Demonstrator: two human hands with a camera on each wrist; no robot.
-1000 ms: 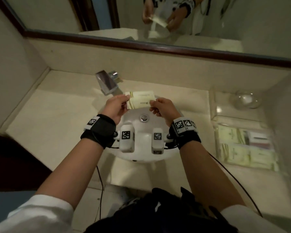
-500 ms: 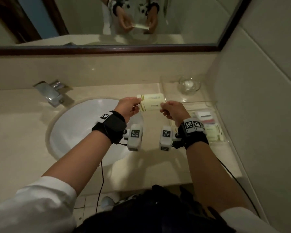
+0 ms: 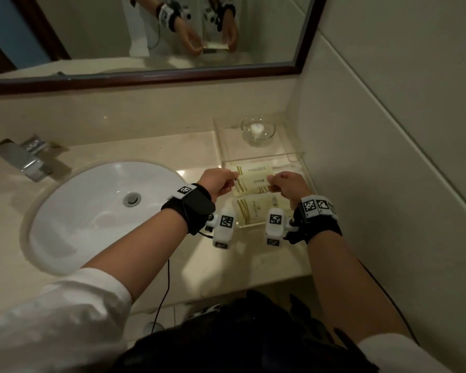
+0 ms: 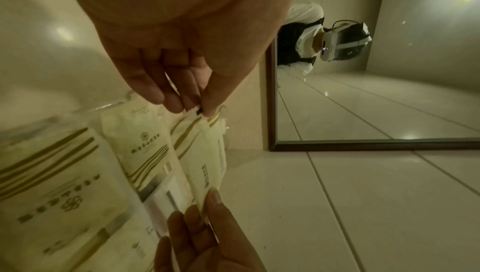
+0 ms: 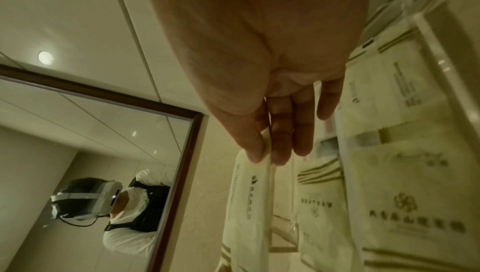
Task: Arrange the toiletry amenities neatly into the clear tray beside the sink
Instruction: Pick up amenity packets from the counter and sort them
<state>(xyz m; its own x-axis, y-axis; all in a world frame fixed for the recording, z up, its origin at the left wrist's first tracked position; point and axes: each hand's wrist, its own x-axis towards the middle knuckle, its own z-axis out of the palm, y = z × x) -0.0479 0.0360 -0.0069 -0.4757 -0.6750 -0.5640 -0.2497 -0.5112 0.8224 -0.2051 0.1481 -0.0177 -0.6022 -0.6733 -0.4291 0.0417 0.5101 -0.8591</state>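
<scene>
A cream packet [image 3: 254, 181] with gold stripes is held flat between both hands, just above the clear tray [image 3: 262, 158] to the right of the sink. My left hand [image 3: 228, 179] pinches its left end, and in the left wrist view the left hand [image 4: 200, 110] nips the packet's [image 4: 205, 153] notched edge. My right hand [image 3: 274, 182] pinches the right end; the right wrist view has the right hand [image 5: 263, 158] with thumb and fingers on the packet [image 5: 246, 204]. Several similar packets [image 3: 253, 212] lie flat in the tray beneath.
A small glass bowl [image 3: 258, 130] stands in the tray's far section. The white sink [image 3: 92, 211] and chrome tap [image 3: 24, 157] lie to the left. A tiled wall [image 3: 388, 157] closes the right side, and a framed mirror [image 3: 145, 76] runs above the counter.
Both hands have carried the packet rightwards from above the sink to just over the tray. The head view has swung right with them.
</scene>
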